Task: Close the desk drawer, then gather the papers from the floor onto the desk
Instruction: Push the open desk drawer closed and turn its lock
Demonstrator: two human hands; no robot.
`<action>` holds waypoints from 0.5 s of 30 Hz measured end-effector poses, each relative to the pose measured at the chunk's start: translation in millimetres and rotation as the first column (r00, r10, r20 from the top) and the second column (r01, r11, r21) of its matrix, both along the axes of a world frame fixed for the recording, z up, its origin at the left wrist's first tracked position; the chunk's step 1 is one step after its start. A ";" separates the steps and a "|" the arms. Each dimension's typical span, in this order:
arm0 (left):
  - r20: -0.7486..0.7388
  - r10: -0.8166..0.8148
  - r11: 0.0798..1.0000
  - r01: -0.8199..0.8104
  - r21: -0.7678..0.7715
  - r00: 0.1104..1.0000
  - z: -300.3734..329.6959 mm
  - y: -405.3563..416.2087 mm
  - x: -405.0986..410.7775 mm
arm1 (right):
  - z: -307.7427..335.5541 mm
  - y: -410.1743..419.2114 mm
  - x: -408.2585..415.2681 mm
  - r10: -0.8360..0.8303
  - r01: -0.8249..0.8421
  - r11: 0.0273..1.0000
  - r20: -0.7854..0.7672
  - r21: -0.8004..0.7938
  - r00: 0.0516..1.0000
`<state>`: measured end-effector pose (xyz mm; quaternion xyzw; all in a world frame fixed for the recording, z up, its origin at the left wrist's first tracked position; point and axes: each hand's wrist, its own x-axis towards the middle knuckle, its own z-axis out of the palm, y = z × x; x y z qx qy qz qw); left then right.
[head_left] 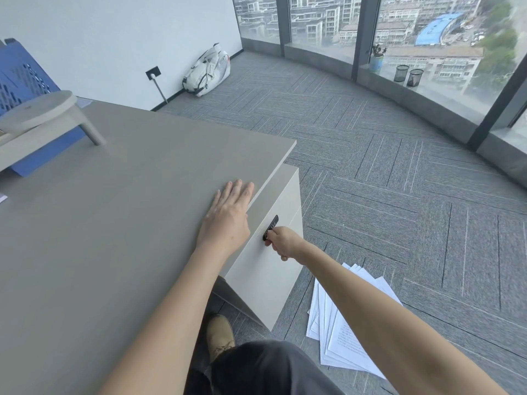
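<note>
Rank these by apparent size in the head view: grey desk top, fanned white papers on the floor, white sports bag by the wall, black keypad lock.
1. Grey desk top
2. Fanned white papers
3. White sports bag, farther off, so unsure against the papers
4. Black keypad lock

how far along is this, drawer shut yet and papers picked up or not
Nothing looks fully finished. In hand: the right hand is at the black lock on the drawer front, which seems to stand slightly proud of the desk, so closing appears underway. The left hand lies flat on the desk top. Left to do: the papers are all fanned out on the carpet, none on the desk.
</note>
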<state>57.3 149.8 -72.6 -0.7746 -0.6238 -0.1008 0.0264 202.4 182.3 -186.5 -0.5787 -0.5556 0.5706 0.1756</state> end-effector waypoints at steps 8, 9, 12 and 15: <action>-0.011 -0.002 1.000 0.003 0.015 1.000 -4.0 1.8 -0.5 | -2.9 -21.7 -4.1 -0.016 -0.273 0.863 0.564 0.425 0.825; -0.013 0.000 1.000 0.000 0.013 1.000 -4.0 1.7 -0.3 | -3.9 -24.4 -5.7 -0.016 -0.340 0.830 0.628 0.442 0.778; -0.021 0.006 1.000 -0.006 0.007 1.000 -3.6 1.0 0.5 | 0.0 -29.2 -10.1 -0.033 -0.425 0.783 0.711 0.455 0.702; -0.028 0.001 1.000 -0.001 -0.004 1.000 -2.5 -0.2 1.7 | 3.5 -28.8 -10.5 -0.037 -0.446 0.781 0.745 0.438 0.667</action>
